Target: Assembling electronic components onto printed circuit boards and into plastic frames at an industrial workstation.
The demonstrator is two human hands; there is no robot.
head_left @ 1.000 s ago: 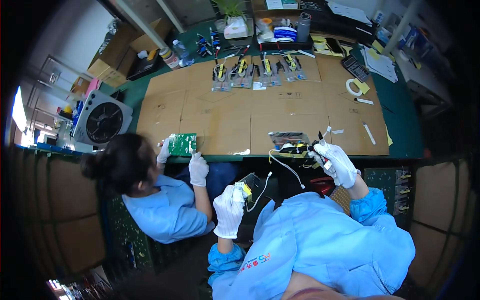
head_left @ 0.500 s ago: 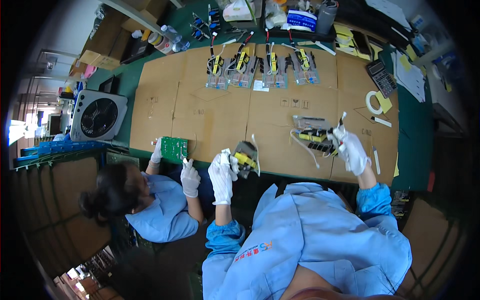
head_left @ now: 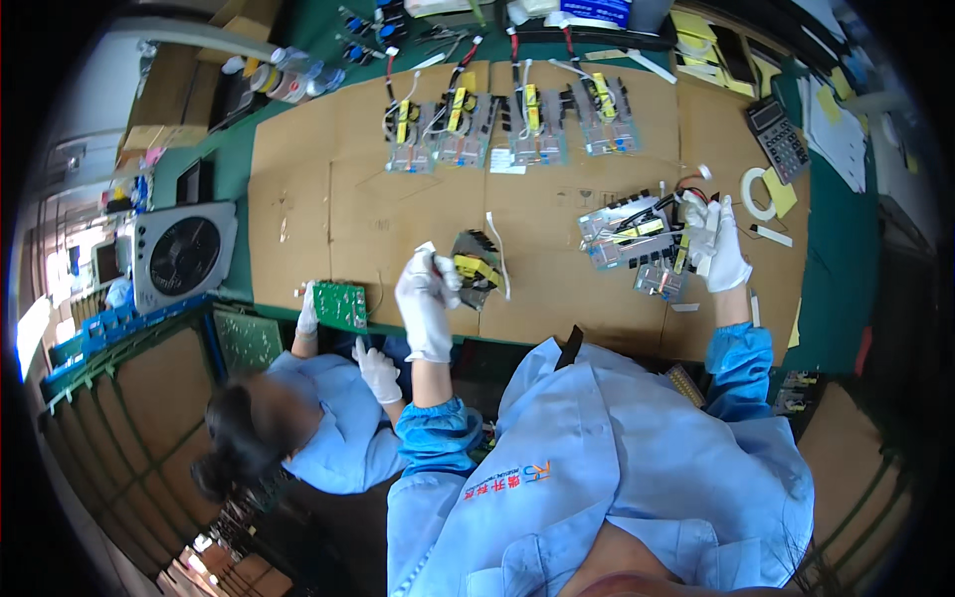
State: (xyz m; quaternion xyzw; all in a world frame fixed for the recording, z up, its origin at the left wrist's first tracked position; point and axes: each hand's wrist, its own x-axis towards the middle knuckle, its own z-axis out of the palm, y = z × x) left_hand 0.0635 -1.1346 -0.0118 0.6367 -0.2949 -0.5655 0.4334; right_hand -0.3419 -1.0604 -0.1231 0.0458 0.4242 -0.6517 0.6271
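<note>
My left hand, in a white glove, is closed at the edge of a circuit board with a yellow transformer and a white cable. That board is tilted above the cardboard, and blur hides the exact grip. On the right, my gloved right hand has its fingers closed at the top end of a second board, by red and black wires with a white connector. Another board with a yellow part lies just left of that hand, partly overlapping the second one.
Several similar boards stand in a row at the back of the cardboard sheet. To the right are a calculator and a tape roll. A co-worker at the left handles a green board; a fan stands beyond.
My left hand and its board have moved up and slightly left. Around my right hand, the boards have shifted, and two now show where mainly one did. The whole view has tilted slightly.
</note>
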